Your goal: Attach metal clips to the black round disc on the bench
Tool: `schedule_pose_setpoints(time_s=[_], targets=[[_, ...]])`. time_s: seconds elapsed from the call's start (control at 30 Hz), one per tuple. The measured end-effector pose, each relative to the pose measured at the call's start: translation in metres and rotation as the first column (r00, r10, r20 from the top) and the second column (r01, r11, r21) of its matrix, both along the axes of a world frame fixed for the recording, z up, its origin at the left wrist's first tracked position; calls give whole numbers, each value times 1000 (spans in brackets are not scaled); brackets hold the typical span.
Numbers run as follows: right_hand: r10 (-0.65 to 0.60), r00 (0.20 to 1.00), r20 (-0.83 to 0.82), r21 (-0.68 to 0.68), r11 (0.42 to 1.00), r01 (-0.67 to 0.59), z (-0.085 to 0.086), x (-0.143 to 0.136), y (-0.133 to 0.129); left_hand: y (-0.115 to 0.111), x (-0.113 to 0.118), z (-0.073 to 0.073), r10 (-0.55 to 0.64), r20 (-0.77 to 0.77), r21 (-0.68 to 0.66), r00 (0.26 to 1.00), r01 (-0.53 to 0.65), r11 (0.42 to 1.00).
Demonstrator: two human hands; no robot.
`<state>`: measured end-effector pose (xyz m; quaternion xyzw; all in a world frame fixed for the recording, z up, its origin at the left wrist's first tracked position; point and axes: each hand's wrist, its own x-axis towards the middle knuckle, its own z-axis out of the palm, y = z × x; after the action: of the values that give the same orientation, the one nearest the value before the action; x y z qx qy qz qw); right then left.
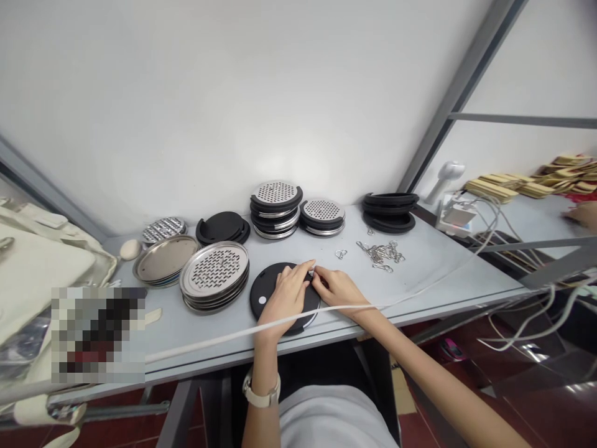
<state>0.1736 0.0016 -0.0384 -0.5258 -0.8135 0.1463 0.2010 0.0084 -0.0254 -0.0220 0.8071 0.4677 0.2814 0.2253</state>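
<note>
Black disc (267, 281) is lying flat near the front edge of the worktop (420, 255), under the left hand (286, 295), just left of the right hand (339, 289). Left hand is resting palm-down across it, fingers outstretched. Right-hand fingers are bending in at its right rim; cannot tell whether they are gripping anything. Metal clips (380, 252) are lying beyond, rightward.

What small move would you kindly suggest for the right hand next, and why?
Perhaps press gently at the rim of the black disc, since the right hand has its fingertips there and the left hand lies across the disc, seemingly steadying it.
</note>
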Motion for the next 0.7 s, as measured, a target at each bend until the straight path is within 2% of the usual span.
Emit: schedule_pose_setpoints(time_s=[0.4,0.7], targets=[[2,1000,-16,5,1000,-2,-1,0,0,3,0,-1,-15,-15,30,1000,15,999],[-2,1000,-8,5,1000,2,1,0,0,3,0,0,-7,5,-8,1000,7,1000]])
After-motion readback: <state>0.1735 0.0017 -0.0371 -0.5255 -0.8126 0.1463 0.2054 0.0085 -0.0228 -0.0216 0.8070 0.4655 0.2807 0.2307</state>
